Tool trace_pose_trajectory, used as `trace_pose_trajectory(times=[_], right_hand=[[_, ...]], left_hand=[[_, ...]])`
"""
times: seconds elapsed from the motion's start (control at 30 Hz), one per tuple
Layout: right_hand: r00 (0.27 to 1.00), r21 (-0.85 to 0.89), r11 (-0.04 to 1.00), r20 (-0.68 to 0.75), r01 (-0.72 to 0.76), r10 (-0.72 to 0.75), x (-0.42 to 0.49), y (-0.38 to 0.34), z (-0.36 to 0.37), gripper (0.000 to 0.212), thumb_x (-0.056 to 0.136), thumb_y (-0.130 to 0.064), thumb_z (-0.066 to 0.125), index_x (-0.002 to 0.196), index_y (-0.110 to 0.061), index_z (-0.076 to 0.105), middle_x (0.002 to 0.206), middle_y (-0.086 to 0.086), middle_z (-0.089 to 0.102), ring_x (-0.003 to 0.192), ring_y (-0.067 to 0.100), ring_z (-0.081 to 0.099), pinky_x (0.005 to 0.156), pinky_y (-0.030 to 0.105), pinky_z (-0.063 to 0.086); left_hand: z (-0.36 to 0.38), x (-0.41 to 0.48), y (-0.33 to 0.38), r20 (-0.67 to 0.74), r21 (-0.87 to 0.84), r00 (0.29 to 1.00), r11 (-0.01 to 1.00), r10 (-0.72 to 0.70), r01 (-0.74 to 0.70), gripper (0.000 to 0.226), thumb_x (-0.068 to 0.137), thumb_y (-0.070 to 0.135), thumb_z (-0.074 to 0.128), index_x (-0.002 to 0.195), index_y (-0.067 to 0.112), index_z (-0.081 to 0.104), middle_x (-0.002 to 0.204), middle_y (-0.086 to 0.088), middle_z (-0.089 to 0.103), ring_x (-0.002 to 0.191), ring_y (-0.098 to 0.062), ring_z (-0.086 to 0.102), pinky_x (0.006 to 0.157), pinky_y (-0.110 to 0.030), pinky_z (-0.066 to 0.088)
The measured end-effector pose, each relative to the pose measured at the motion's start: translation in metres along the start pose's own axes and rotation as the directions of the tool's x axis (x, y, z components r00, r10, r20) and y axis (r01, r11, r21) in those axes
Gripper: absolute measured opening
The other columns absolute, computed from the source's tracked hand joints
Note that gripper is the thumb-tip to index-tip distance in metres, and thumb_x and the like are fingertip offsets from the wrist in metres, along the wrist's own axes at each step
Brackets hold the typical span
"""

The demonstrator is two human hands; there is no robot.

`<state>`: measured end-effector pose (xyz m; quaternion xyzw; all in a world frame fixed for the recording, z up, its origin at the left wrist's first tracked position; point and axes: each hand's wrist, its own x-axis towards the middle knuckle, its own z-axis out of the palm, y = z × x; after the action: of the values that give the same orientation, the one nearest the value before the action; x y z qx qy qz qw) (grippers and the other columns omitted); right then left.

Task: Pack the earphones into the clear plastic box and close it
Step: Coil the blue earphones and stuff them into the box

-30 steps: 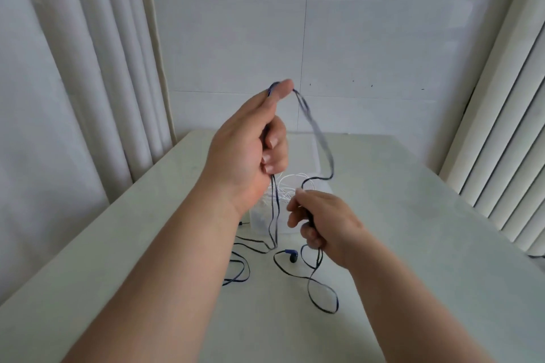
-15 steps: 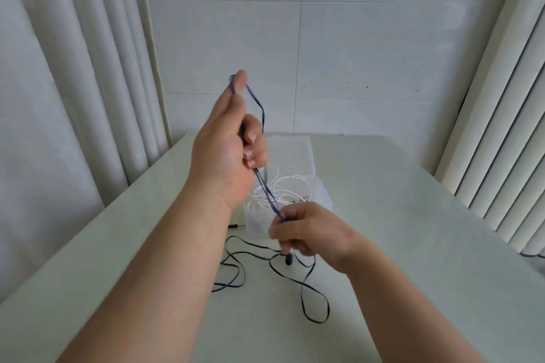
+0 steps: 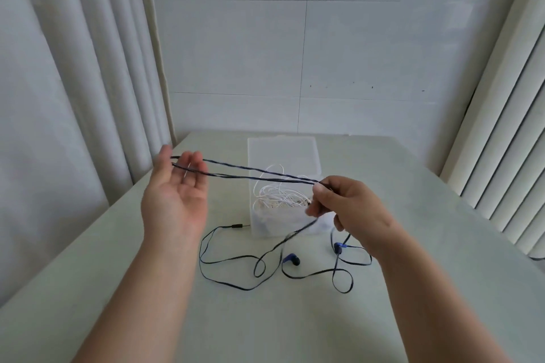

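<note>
The step in hand is coiling the blue earphone cable (image 3: 253,172) before packing. The left hand (image 3: 174,194) is raised palm-up with its fingers (image 3: 193,165) released and spread; a doubled loop of the cable runs around them. The right hand (image 3: 351,209) pinches the other end of that loop between thumb and forefinger, just above the clear plastic box (image 3: 283,186), so two strands stretch nearly level between the hands.

The rest of the cable hangs from the right hand and lies in loose curves on the desk (image 3: 442,244) in front of the box. Both blue earbuds (image 3: 292,259) rest on the desk near the right wrist, and the audio plug (image 3: 236,226) lies just beside the box's left wall.

The box stands open, its lid (image 3: 283,150) tilted back behind it. Inside is a tangle of white earphone cable (image 3: 277,197), some loops rising above the rim.

The next move probably calls for further turns to gather the slack, then lowering the coil into the box without lifting out the white cable, and shutting the lid.
</note>
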<state>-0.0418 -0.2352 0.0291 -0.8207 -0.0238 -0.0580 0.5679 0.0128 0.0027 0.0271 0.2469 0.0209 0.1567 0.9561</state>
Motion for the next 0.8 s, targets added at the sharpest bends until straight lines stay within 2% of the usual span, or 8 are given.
trace_pose_trajectory(times=[0.13, 0.23, 0.3, 0.47, 0.57, 0.67, 0.73, 0.8], right_hand=[[0.994, -0.055, 0.998, -0.101, -0.040, 0.035, 0.003, 0.006, 0.001, 0.018, 0.086, -0.035, 0.068, 0.078, -0.020, 0.068, 0.050, -0.005, 0.055, 0.043, 0.010, 0.041, 0.049, 0.023, 0.033], [0.989, -0.082, 0.996, -0.148, -0.043, 0.031, 0.006, 0.009, -0.005, 0.003, 0.079, -0.025, 0.074, 0.080, -0.023, 0.072, 0.064, 0.000, 0.065, 0.057, 0.014, 0.050, 0.060, 0.028, 0.038], [0.986, -0.105, 0.993, -0.164, -0.058, 0.040, 0.008, 0.011, -0.007, 0.007, 0.081, -0.017, 0.070, 0.080, -0.024, 0.072, 0.063, 0.000, 0.062, 0.053, 0.015, 0.048, 0.059, 0.028, 0.039], [0.967, -0.237, 0.966, -0.251, -0.099, 0.038, 0.009, 0.011, -0.010, 0.030, 0.093, -0.033, 0.057, 0.072, -0.016, 0.069, 0.048, -0.005, 0.059, 0.040, 0.011, 0.052, 0.050, 0.023, 0.040], [0.966, -0.067, 0.997, -0.258, -0.043, 0.024, 0.010, 0.009, -0.008, 0.036, 0.096, -0.035, 0.055, 0.069, -0.016, 0.069, 0.043, -0.009, 0.046, 0.040, 0.013, 0.036, 0.049, 0.025, 0.031], [0.985, 0.271, 0.963, -0.166, 0.001, 0.046, 0.007, 0.004, -0.010, 0.031, 0.097, -0.023, 0.054, 0.073, -0.010, 0.068, 0.049, -0.006, 0.033, 0.047, 0.014, 0.023, 0.048, 0.027, 0.015], [0.996, 0.412, 0.911, -0.075, -0.008, 0.043, 0.005, 0.001, -0.011, 0.025, 0.091, -0.017, 0.051, 0.076, -0.008, 0.069, 0.053, -0.002, 0.032, 0.051, 0.015, 0.019, 0.051, 0.031, 0.010], [0.999, 0.448, 0.894, -0.027, -0.017, 0.033, 0.004, -0.001, -0.010, 0.025, 0.083, -0.020, 0.050, 0.078, -0.008, 0.071, 0.055, 0.000, 0.035, 0.050, 0.015, 0.020, 0.052, 0.033, 0.010]], left_hand=[[-0.010, 0.001, -0.007, -0.007, 0.048, 1.000, 0.999, -0.014, 0.014, 0.025, 0.098, 0.028, 0.053, 0.123, 0.026, 0.057, 0.121, -0.007, 0.057, 0.113, -0.020, 0.062, 0.085, -0.042, 0.055], [-0.013, 0.001, -0.007, 0.002, 0.099, 1.000, 0.995, -0.013, 0.012, 0.026, 0.100, 0.028, 0.050, 0.125, 0.029, 0.056, 0.127, -0.007, 0.054, 0.118, -0.020, 0.058, 0.088, -0.045, 0.053], [-0.015, 0.001, -0.007, -0.004, 0.122, 1.000, 0.993, 0.002, -0.001, 0.028, 0.099, 0.027, 0.050, 0.127, 0.028, 0.056, 0.124, -0.003, 0.054, 0.119, -0.017, 0.055, 0.092, -0.047, 0.051], [-0.019, 0.000, -0.007, -0.029, 0.195, 0.998, 0.980, 0.055, -0.049, 0.028, 0.095, 0.031, 0.058, 0.123, 0.027, 0.062, 0.131, 0.004, 0.056, 0.120, -0.012, 0.053, 0.092, -0.047, 0.049], [-0.018, 0.000, -0.009, -0.064, 0.360, 0.994, 0.931, 0.092, -0.063, 0.005, 0.089, 0.029, 0.066, 0.091, 0.025, 0.068, 0.098, 0.006, 0.066, 0.099, -0.014, 0.063, 0.081, -0.036, 0.053], [-0.020, 0.002, -0.014, -0.122, 0.620, 0.971, 0.779, 0.206, -0.088, 0.018, 0.083, 0.018, 0.066, 0.068, 0.017, 0.057, 0.062, 0.001, 0.052, 0.058, -0.021, 0.049, 0.057, -0.028, 0.039], [-0.024, 0.003, -0.018, -0.168, 0.751, 0.949, 0.658, 0.269, -0.054, 0.018, 0.080, 0.019, 0.067, 0.072, 0.012, 0.052, 0.061, -0.002, 0.042, 0.055, -0.023, 0.034, 0.053, -0.029, 0.027], [-0.023, 0.001, -0.020, -0.279, 0.813, 0.909, 0.581, 0.310, 0.051, 0.026, 0.079, 0.023, 0.071, 0.085, 0.010, 0.049, 0.077, -0.005, 0.051, 0.064, -0.024, 0.043, 0.058, -0.029, 0.032]])
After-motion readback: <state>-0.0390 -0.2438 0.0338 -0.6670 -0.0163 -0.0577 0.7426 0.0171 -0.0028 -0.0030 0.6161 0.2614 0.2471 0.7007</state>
